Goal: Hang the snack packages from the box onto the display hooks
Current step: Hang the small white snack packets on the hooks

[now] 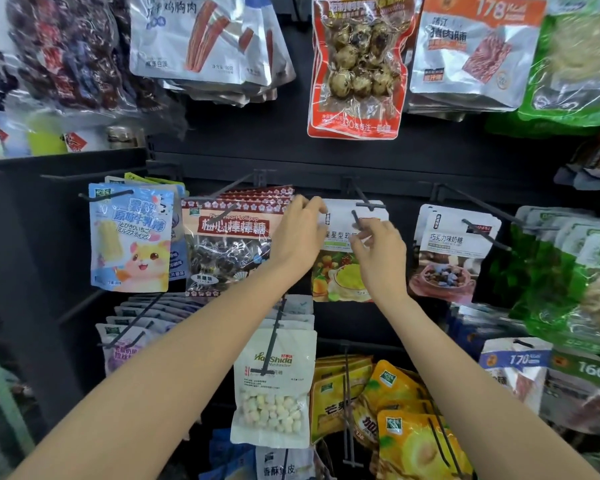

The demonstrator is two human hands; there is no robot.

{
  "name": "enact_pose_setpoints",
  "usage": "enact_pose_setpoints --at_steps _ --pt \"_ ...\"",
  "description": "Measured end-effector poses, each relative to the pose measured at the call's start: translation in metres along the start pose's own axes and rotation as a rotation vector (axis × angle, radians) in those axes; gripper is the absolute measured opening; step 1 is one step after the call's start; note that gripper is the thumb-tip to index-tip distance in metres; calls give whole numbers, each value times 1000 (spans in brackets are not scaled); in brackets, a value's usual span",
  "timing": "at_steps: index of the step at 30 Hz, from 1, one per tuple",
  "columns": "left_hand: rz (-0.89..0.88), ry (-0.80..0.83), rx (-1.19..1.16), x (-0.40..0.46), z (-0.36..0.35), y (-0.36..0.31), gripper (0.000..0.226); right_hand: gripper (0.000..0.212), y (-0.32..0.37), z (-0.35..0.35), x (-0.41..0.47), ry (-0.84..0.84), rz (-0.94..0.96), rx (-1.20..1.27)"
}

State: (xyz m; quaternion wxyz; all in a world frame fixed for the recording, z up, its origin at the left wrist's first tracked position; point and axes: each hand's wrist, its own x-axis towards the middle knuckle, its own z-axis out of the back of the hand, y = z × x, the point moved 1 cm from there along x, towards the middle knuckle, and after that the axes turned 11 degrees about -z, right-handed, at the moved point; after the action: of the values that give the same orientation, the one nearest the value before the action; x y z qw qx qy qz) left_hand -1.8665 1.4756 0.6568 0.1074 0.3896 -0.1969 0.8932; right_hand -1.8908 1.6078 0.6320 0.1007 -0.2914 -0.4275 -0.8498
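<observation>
Snack package (340,251), white at the top with fruit printed lower down, hangs at the middle of the dark display panel (229,147), its top edge at the tip of a black hook (355,216) that juts out from a rail. Both hands are on it: the left hand (297,233) pinches the upper left corner between curled fingers and thumb, and the right hand (381,254) pinches the top edge just under the hook's tip, fingers bent narrow. More white packages sit behind it on the same hook.

To the left on the same rail hang a stack of red-bordered lollipop bags (227,244) and, nearer the panel's left edge, a blue bag with a cartoon hamster (130,240). To the right hangs a white bag with chocolate candy (454,251), and green bags (575,271) crowd the right edge. In the row above are silver meat-snack bags (201,39), a red pack of quail eggs (359,67) and an orange-topped jerky bag (475,50). In the row below, a white marshmallow bag (274,386) hangs between the forearms, with yellow mango bags (409,431) to its right and pale purple bags (132,327) to its left. At the far left a dark shelf (63,161) carries small items, blurred.
</observation>
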Motion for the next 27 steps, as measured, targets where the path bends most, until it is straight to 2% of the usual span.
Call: enact_pose_setpoints --at_steps 3,6,9,14,18,20,24,27 --pt "4 72 -67 -29 21 12 18 22 12 -5 -23 116 -80 131" --pt "70 195 -63 -72 50 38 14 10 36 -26 -55 322 5 144" --pt "176 290 -23 -123 86 75 16 13 71 -66 -95 591 82 142" --pt "504 274 58 -229 160 156 18 16 142 -144 -177 924 183 125" --pt "790 114 59 -320 225 209 15 16 199 -212 -265 1151 228 113" --pt "903 86 106 -368 253 240 16 16 224 -247 -311 1250 240 85" --pt "1129 190 180 -461 296 306 22 19 261 -323 -399 1445 239 -40" --pt "1255 371 154 -514 313 348 25 23 274 -378 -458 1543 189 -128"
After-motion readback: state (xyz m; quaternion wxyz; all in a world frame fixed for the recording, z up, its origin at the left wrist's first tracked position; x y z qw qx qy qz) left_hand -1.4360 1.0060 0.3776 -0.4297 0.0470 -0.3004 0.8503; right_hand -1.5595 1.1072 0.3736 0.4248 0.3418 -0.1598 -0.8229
